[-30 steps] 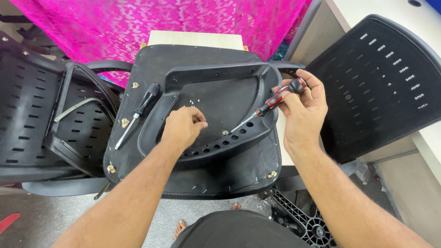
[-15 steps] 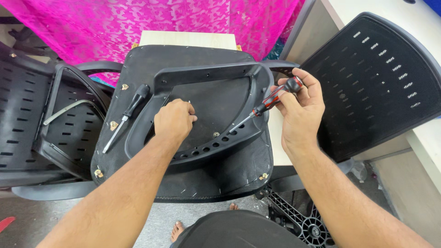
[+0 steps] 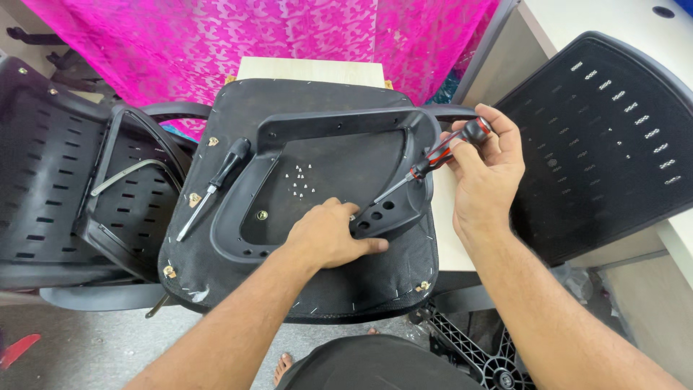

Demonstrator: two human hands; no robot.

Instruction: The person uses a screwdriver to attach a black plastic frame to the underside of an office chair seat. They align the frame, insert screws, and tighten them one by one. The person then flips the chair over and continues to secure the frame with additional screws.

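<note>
Far left, black slatted chair back [image 3: 43, 188] with a loose armrest [image 3: 123, 195] lying on it; next, upturned seat base [image 3: 238, 108] on a pale table [image 3: 310, 70], pink cloth [image 3: 274, 36] behind; spare screwdriver [image 3: 213, 188] (black handle) lies on the seat's left edge, untouched; small screws [image 3: 299, 180] scattered mid-seat; black armrest frame [image 3: 325, 130] lies flat on the seat; left hand [image 3: 328, 235] presses its lower bar, fingers curled over the edge, nothing else in hand; right hand [image 3: 484, 170] closed around red-black screwdriver [image 3: 440, 155], tip angled down-left to the frame's holed bracket, just beside the left fingers; far right, second slatted back [image 3: 606, 137].
</note>
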